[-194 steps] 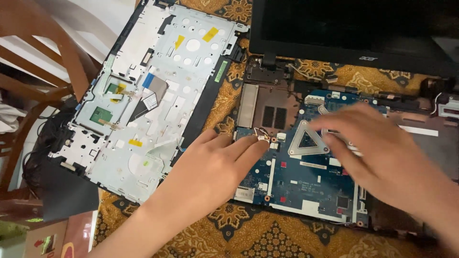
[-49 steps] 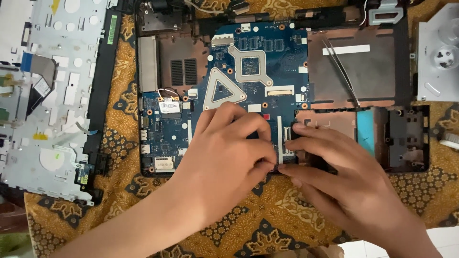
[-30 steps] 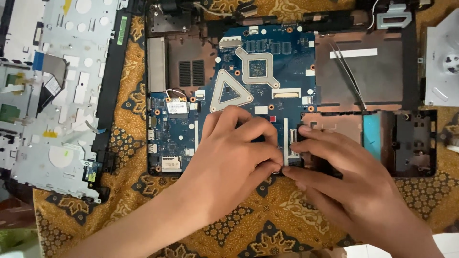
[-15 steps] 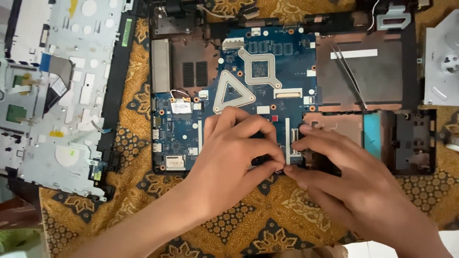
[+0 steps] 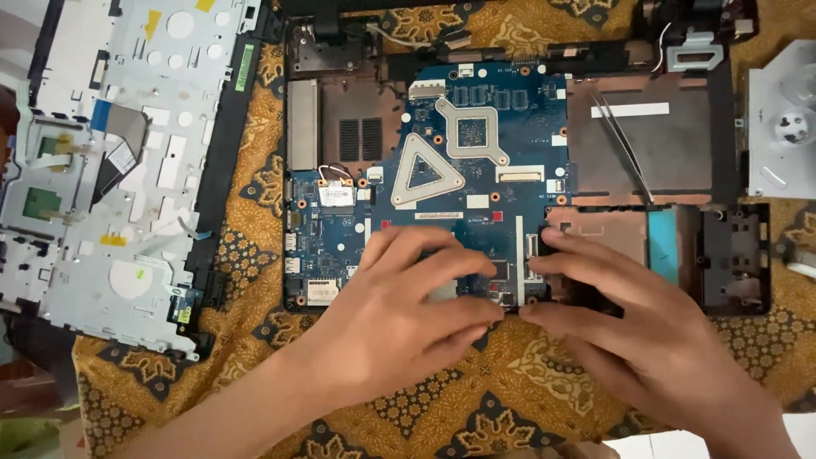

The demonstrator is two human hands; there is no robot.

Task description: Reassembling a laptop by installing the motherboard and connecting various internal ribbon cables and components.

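A blue laptop motherboard (image 5: 476,161) sits in the opened black and copper-coloured laptop base (image 5: 646,144) on a patterned yellow cloth (image 5: 255,204). My left hand (image 5: 399,314) lies flat on the board's near edge, fingers pointing right. My right hand (image 5: 629,314) lies beside it, fingertips on the near right corner of the board, close to the left fingertips. Both hands press on the board's lower edge; no tool is in either. A pair of metal tweezers (image 5: 625,149) lies in the empty bay at the right.
The removed silver keyboard frame (image 5: 119,161) lies upside down at the left. A silver optical drive (image 5: 786,119) rests at the right edge. A wireless card (image 5: 336,195) with thin wires sits on the board's left side.
The camera view has shifted a little, so the board appears further right. Both hands stay on the board's near edge, the fingertips shifting only slightly.
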